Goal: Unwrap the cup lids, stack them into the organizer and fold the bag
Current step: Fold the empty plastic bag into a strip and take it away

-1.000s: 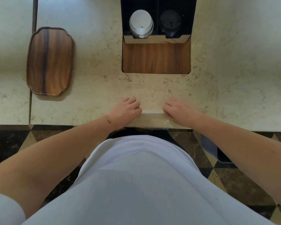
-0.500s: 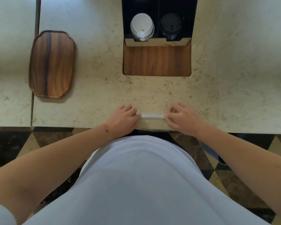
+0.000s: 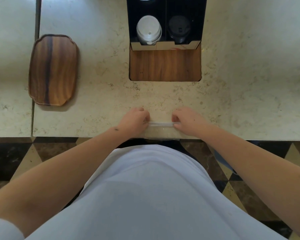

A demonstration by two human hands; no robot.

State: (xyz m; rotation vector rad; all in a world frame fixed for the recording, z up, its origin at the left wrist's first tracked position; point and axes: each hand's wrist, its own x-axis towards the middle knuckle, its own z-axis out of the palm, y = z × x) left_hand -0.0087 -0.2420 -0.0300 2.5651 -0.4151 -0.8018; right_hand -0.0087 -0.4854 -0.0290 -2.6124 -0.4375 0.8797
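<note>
The clear bag (image 3: 160, 130) at the near edge of the worktop (image 3: 100, 87) is almost invisible against the stone; only its folded strip shows, and both its ends are covered by the left hand (image 3: 134, 121) and the right hand (image 3: 186, 121). The fingertips of both hands are curled under, so the grip itself is hidden. The organizer (image 3: 165, 23) is cut off by the top edge. The white lids (image 3: 149, 31) and black lids (image 3: 179, 29) cannot be counted, as their lower parts stand behind the cardboard front.
</note>
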